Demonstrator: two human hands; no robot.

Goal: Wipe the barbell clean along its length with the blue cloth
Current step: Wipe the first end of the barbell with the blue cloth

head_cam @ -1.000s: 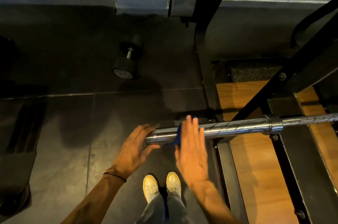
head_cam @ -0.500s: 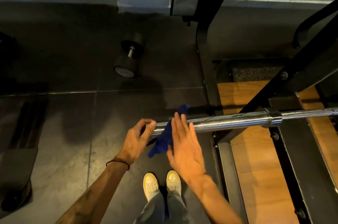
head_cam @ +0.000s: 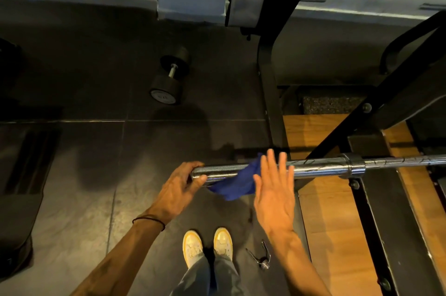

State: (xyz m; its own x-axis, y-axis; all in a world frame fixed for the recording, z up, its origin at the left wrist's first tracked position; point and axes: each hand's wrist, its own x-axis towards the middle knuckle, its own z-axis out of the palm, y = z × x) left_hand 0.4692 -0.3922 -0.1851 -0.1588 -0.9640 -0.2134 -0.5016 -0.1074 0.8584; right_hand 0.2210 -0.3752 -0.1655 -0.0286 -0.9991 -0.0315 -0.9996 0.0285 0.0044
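The barbell (head_cam: pixel 313 167) sits level across the black rack (head_cam: pixel 270 92), its sleeve end poking out over the dark floor. Left hand (head_cam: pixel 179 189) is curled round that very end, gripping it. Right hand (head_cam: pixel 274 189) is flat, fingers straight, pressing the blue cloth (head_cam: pixel 237 183) draped over the sleeve. 1 dumbbell (head_cam: pixel 169 77) lies well behind.

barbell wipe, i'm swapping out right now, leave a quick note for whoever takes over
Left hand: grips the barbell at its near end, steadying it.
Right hand: fingers straight, flat on the sleeve, beside the blue cloth.
Cloth: draped over the sleeve, hanging below.
Done: wiping is at the sleeve's end section only.
Left: sleeve up to the collar, then the thin shaft running off to the right.
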